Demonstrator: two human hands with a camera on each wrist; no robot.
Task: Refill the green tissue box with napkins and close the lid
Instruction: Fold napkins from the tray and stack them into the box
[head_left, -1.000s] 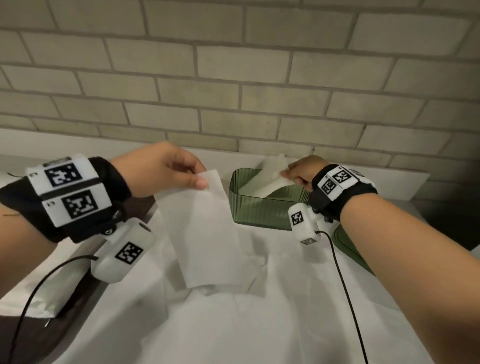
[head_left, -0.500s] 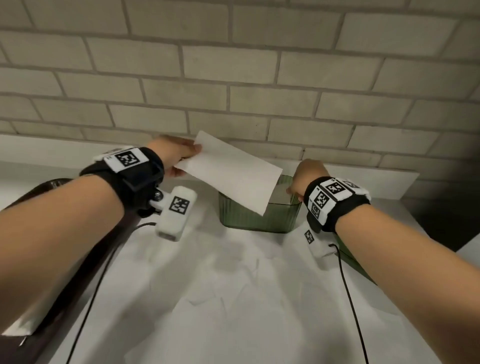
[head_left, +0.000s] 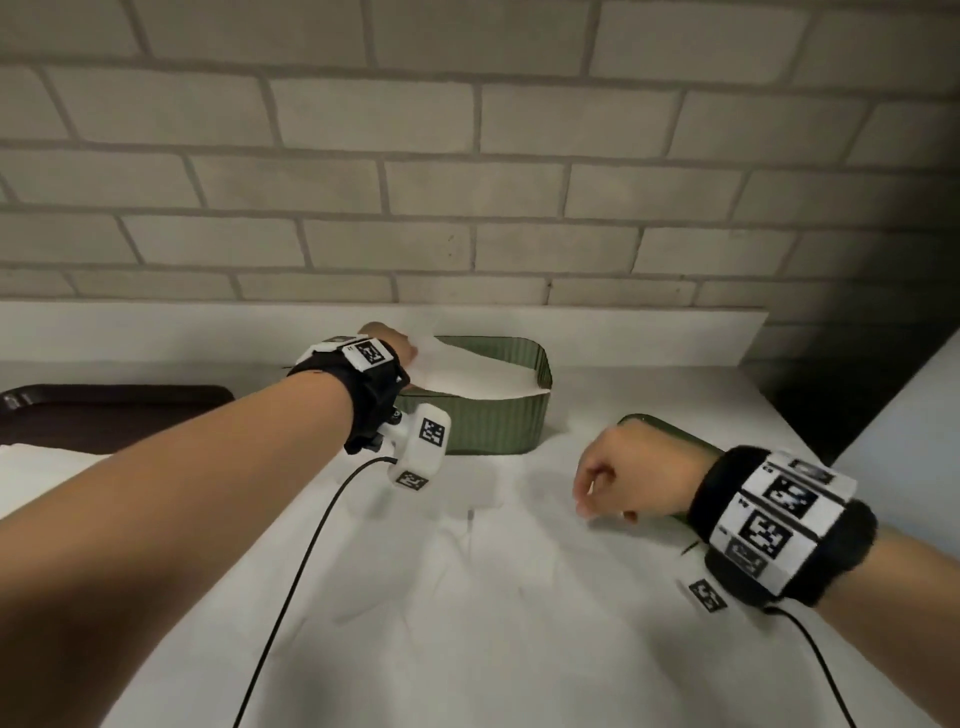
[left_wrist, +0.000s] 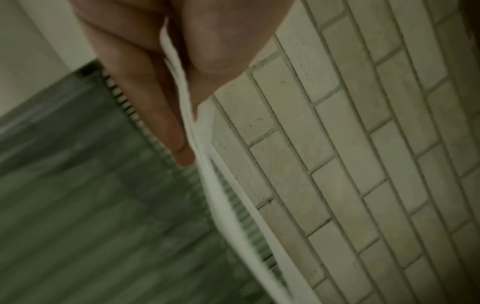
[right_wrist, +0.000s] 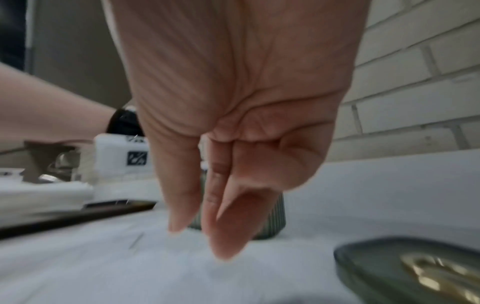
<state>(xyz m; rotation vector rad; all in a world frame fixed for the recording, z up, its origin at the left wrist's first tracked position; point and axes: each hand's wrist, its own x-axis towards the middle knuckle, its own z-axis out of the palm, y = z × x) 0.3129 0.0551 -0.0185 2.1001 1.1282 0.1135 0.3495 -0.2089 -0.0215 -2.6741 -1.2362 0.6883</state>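
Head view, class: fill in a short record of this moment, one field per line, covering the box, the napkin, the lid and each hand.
box: green tissue box, open, by the brick wall
napkin: white napkin lying across the box's opening
lid: green lid flat on the table, right of the box
left hand: left hand pinches the napkin's edge
right hand: right hand holds nothing, over the table

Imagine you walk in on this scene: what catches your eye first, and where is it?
The ribbed green tissue box by the brick wall, open, with the left hand pinching a white napkin into it. Next, the green lid lying on the white table right of the box, near the empty right hand.
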